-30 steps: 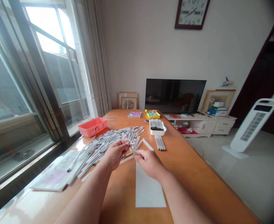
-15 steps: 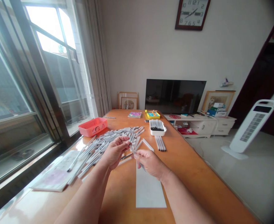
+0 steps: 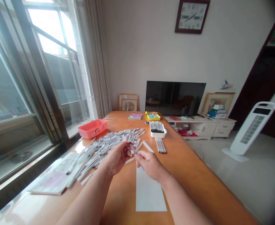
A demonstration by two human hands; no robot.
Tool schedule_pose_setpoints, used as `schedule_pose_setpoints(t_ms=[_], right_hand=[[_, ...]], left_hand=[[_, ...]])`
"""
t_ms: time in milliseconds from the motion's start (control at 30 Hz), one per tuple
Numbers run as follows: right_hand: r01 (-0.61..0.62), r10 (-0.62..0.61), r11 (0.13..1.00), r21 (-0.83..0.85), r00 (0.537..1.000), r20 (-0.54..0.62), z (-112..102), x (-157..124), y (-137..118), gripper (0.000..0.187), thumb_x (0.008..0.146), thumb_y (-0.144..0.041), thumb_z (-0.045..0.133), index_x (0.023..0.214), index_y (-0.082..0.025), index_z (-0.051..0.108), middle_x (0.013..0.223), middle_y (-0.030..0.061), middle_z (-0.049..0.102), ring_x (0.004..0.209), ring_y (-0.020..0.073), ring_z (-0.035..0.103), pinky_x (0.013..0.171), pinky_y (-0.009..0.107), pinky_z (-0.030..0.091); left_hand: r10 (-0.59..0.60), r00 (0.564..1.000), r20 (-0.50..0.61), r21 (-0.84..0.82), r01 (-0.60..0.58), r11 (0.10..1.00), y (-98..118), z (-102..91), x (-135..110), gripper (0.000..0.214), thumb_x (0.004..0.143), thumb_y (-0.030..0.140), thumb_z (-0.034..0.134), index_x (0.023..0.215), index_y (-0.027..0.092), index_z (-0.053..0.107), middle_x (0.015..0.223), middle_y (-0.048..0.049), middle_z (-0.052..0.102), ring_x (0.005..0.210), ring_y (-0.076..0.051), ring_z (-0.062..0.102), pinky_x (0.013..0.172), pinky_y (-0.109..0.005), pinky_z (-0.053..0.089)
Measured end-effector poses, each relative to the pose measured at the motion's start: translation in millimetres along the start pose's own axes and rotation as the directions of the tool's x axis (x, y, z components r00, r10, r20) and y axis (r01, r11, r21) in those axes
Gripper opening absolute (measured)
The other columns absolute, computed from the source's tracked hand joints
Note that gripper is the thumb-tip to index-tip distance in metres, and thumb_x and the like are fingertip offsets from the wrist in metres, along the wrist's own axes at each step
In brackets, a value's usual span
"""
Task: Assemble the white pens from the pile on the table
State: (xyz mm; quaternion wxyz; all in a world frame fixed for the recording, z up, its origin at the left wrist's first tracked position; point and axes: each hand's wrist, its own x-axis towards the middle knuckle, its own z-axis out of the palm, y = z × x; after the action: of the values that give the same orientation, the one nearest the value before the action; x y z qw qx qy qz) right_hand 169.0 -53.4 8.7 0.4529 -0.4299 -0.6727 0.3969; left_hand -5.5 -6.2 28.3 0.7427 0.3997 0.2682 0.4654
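Note:
Over the middle of the table my right hand (image 3: pixel 150 164) pinches a slim pen (image 3: pixel 133 148) with a pale barrel and a dark end. My left hand (image 3: pixel 119 157) is closed with curled fingers at the pen's dark far end. Under my right hand lies a white sheet of paper (image 3: pixel 150 195). Beyond and left of my hands spreads a loose heap of similar pens (image 3: pixel 104 143), some with black tips. A neat row of several pens (image 3: pixel 160 145) lies to the right, in front of a white box (image 3: pixel 158 135) filled with pens.
A red plastic basket (image 3: pixel 87 132) stands at the table's left edge. A booklet (image 3: pixel 48 179) lies partly under the pens. Farther back are a colourful book (image 3: pixel 135 116) and a yellow box (image 3: pixel 153 117). The wooden table (image 3: pixel 186 190) ends at the right, beside the floor.
My left hand's fingers have curled in more around the pen's dark end. The pen sits more upright between my hands, and the view has tilted up slightly.

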Motion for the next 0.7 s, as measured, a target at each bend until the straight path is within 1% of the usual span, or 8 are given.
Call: schedule_pose_setpoints(t_ms=[67,133,267,333,433,533,600,700], right_hand=[[0.007,-0.007,1.000,0.004,1.000,-0.002,-0.1,-0.1,-0.4,0.039,0.097,-0.048,0.051,0.074,-0.018,0.060,0.061,-0.0030,0.050,0.058,0.0115,0.043,0.057,0.026,0.030],[0.017,-0.017,1.000,-0.002,1.000,0.011,-0.2,-0.4,-1.4,0.040,0.097,-0.049,0.050,0.075,-0.017,0.061,0.063,-0.0020,0.053,0.060,0.0117,0.045,0.058,0.025,0.032],[0.040,-0.040,0.999,0.004,0.998,0.040,-0.4,-1.9,-4.7,0.041,0.098,-0.051,0.049,0.082,-0.017,0.067,0.068,-0.0005,0.057,0.063,0.0121,0.048,0.060,0.025,0.036],[0.054,-0.055,0.998,0.021,0.998,0.045,-0.2,-2.8,-6.1,0.042,0.097,-0.052,0.050,0.083,-0.017,0.068,0.069,-0.0003,0.057,0.064,0.0124,0.049,0.061,0.025,0.037],[0.060,-0.062,0.997,0.048,0.997,0.051,0.3,-3.5,-7.3,0.043,0.096,-0.055,0.051,0.090,-0.017,0.070,0.073,0.0004,0.058,0.067,0.0134,0.051,0.064,0.026,0.041],[0.061,-0.064,0.997,0.048,0.996,0.065,0.1,-3.5,-7.5,0.045,0.095,-0.057,0.052,0.101,-0.018,0.073,0.079,0.0016,0.061,0.070,0.0142,0.052,0.067,0.027,0.044],[0.069,-0.071,0.997,0.034,0.995,0.067,-0.5,-3.3,-7.6,0.044,0.095,-0.056,0.051,0.102,-0.019,0.073,0.078,0.0012,0.060,0.070,0.0142,0.053,0.068,0.027,0.044],[0.087,-0.087,0.996,0.007,0.995,0.050,-1.0,-2.7,-6.5,0.041,0.097,-0.053,0.050,0.098,-0.019,0.073,0.073,0.0000,0.058,0.070,0.0141,0.054,0.067,0.026,0.043]], left_hand=[[0.002,1.000,0.008,-0.024,-0.002,1.000,0.3,1.0,-0.2,0.030,0.093,0.039,0.060,0.103,0.013,0.070,0.085,-0.0064,0.066,0.063,-0.009,0.055,0.060,-0.022,0.050],[-0.007,1.000,0.027,-0.046,0.008,0.999,0.7,1.4,-0.5,0.026,0.093,0.036,0.061,0.102,0.013,0.070,0.084,-0.0058,0.066,0.061,-0.008,0.053,0.058,-0.020,0.048],[-0.045,0.995,0.086,-0.092,0.053,0.994,2.1,2.0,-2.2,0.023,0.092,0.033,0.061,0.098,0.013,0.069,0.092,-0.0082,0.069,0.054,-0.004,0.046,0.043,-0.015,0.036],[-0.066,0.992,0.108,-0.129,0.080,0.988,2.8,2.2,-2.7,0.022,0.092,0.032,0.061,0.096,0.012,0.069,0.091,-0.0089,0.070,0.051,-0.004,0.044,0.040,-0.014,0.032],[-0.107,0.988,0.111,-0.181,0.126,0.975,3.4,1.2,-2.1,0.019,0.090,0.029,0.064,0.090,0.011,0.069,0.083,-0.0080,0.069,0.052,-0.004,0.048,0.044,-0.013,0.040],[-0.143,0.984,0.108,-0.192,0.162,0.968,4.1,-1.0,-1.0,0.016,0.089,0.026,0.066,0.089,0.011,0.069,0.082,-0.0079,0.070,0.055,-0.004,0.053,0.052,-0.013,0.049],[-0.151,0.982,0.110,-0.192,0.170,0.966,4.7,-1.9,-0.9,0.015,0.089,0.025,0.066,0.090,0.010,0.069,0.083,-0.0083,0.071,0.056,-0.004,0.055,0.054,-0.013,0.051],[-0.139,0.986,0.093,-0.191,0.155,0.969,5.4,-0.8,-1.8,0.015,0.090,0.024,0.066,0.093,0.010,0.069,0.084,-0.0087,0.072,0.057,-0.005,0.058,0.057,-0.014,0.053]])
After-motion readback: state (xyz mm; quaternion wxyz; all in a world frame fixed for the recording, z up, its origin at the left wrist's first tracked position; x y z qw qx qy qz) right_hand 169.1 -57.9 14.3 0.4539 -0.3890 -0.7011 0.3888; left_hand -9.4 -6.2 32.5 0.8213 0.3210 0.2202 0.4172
